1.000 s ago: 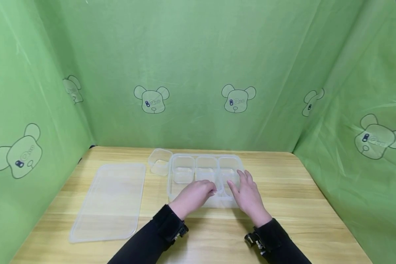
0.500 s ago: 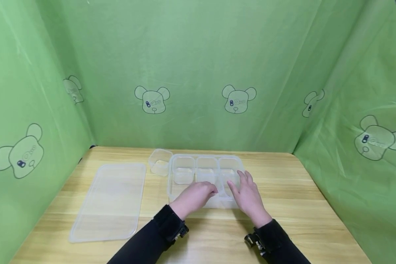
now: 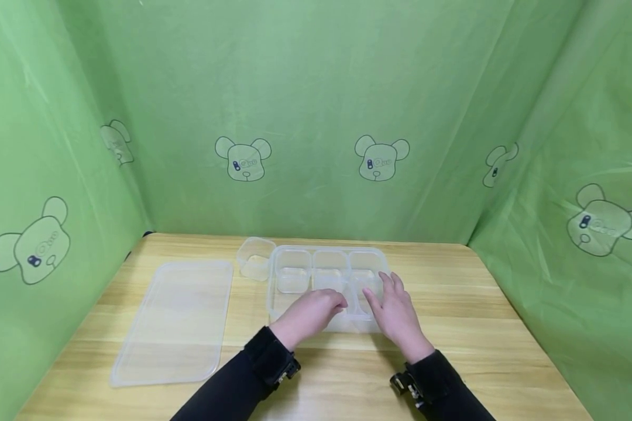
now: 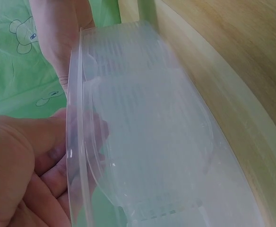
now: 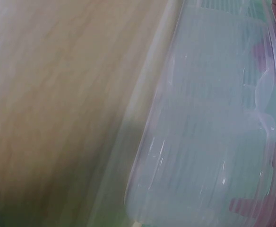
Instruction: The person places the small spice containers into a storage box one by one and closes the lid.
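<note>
A large clear plastic container (image 3: 316, 324) stands on the table, with several small clear boxes inside, such as the one at its back left (image 3: 293, 280). My left hand (image 3: 311, 313) reaches over the container's front edge. Its curled fingers pinch at a small box (image 3: 354, 307) in the front right part; the left wrist view shows those fingertips (image 4: 100, 130) through the cloudy wall. My right hand (image 3: 397, 316) lies over the container's right side, fingers spread, thumb (image 3: 371, 298) over the inside. The right wrist view mostly shows the container's front wall (image 5: 209, 118).
One small clear box (image 3: 255, 257) stands outside, beside the container's back left corner. A flat clear lid (image 3: 174, 321) lies on the left of the wooden table (image 3: 479, 327). Green cloth (image 3: 311, 76) with bear faces hangs behind and at both sides.
My left hand has shifted slightly right and down at the small box. My right hand, the lid and the box outside have stayed in place.
</note>
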Motion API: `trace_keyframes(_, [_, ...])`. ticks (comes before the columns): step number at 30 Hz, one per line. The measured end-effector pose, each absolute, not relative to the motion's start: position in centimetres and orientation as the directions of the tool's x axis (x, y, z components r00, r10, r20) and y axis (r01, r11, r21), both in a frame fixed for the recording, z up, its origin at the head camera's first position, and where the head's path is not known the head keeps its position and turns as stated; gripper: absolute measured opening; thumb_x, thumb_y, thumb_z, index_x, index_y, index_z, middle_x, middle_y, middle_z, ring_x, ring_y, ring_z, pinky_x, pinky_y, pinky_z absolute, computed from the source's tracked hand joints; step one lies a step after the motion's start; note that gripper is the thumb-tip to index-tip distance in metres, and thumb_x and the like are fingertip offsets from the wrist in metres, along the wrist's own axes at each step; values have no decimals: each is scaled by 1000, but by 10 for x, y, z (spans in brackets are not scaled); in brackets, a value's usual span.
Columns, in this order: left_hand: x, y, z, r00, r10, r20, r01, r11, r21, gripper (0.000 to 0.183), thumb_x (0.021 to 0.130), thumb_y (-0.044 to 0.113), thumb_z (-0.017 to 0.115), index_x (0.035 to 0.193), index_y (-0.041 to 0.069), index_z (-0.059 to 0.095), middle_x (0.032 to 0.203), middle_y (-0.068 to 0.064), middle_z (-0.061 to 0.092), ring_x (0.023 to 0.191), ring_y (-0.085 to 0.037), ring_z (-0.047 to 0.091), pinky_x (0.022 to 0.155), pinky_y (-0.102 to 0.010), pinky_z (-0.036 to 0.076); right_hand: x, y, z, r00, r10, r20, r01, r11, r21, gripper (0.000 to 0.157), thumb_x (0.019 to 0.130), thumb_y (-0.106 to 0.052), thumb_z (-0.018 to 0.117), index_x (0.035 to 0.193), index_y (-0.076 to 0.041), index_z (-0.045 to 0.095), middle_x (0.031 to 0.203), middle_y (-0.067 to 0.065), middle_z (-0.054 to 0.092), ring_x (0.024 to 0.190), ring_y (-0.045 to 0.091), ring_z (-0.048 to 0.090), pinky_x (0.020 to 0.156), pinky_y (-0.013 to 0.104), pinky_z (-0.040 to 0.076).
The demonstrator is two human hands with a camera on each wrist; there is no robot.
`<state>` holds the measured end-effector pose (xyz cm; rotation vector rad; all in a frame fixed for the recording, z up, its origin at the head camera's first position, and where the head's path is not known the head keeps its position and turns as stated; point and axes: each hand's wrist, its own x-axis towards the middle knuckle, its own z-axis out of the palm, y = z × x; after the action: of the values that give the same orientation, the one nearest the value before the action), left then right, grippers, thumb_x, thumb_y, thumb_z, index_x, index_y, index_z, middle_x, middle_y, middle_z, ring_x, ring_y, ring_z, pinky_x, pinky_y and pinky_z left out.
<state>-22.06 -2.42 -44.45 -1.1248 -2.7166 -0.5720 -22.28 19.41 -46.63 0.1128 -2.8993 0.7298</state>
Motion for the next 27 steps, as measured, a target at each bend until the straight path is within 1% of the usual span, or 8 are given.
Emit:
trace_keyframes(12, [-221, -30, -441, -736, 623, 266, 676, 655, 338, 17, 101, 15, 59, 110, 11, 72, 105, 1, 73, 99, -12, 68, 91, -22, 52, -223, 195, -467, -988, -39, 149, -104, 879, -466, 75, 105, -52, 39, 153, 4, 25, 156, 35, 16, 131, 61, 34, 107, 68, 32])
trace_keyframes(21, [-222, -33, -442, -719, 629, 297, 695, 646, 315, 18, 102, 18, 59, 109, 9, 73, 102, 1, 72, 96, -13, 68, 88, -24, 53, -224, 195, -468, -987, -39, 156, -108, 879, -464, 74, 105, -50, 41, 153, 4, 26, 156, 36, 17, 130, 61, 35, 107, 68, 31])
trace_keyframes(27, [-222, -36, -441, -720, 618, 315, 694, 650, 309, 18, 101, 23, 60, 105, 10, 72, 98, 1, 71, 91, -12, 67, 84, -24, 53, -225, 196, -469, -987, -38, 155, -107, 878, -466, 74, 105, -50, 42, 153, 4, 26, 156, 36, 17, 130, 61, 35, 107, 68, 31])
